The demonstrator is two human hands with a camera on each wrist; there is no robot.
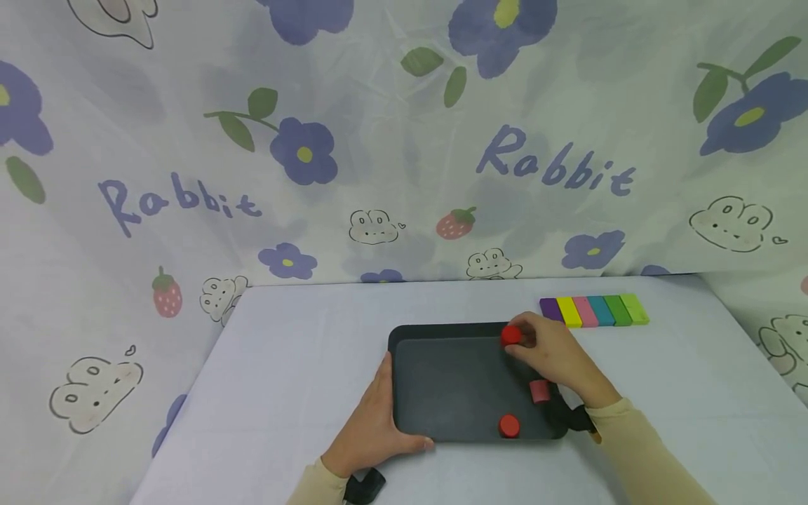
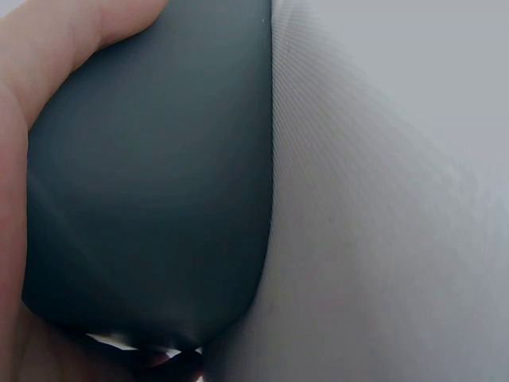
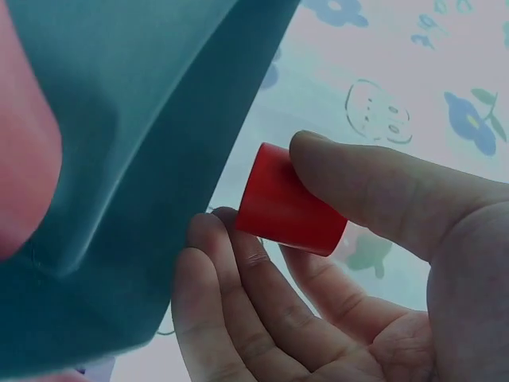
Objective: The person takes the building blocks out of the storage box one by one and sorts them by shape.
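A dark grey rectangular tray (image 1: 461, 386) lies on the white table. My left hand (image 1: 372, 424) holds its front left corner, fingers along the left side and thumb at the front edge. In the left wrist view, the tray's dark surface (image 2: 151, 191) fills the space beside that hand. My right hand (image 1: 555, 354) pinches a red cylinder block (image 3: 286, 199) between thumb and fingers, over the tray's back right part. Inside the tray, another red cylinder block (image 1: 508, 426) stands near the front edge. A third, duller red cylinder (image 1: 539, 391) lies near the right side, close below my right wrist.
Behind the right hand, several rectangular blocks (image 1: 604, 311) in purple, yellow, pink, blue and greens lie side by side in a row. The table (image 1: 303, 351) ends at the back against a hanging cloth (image 1: 379, 154) with flowers and rabbits.
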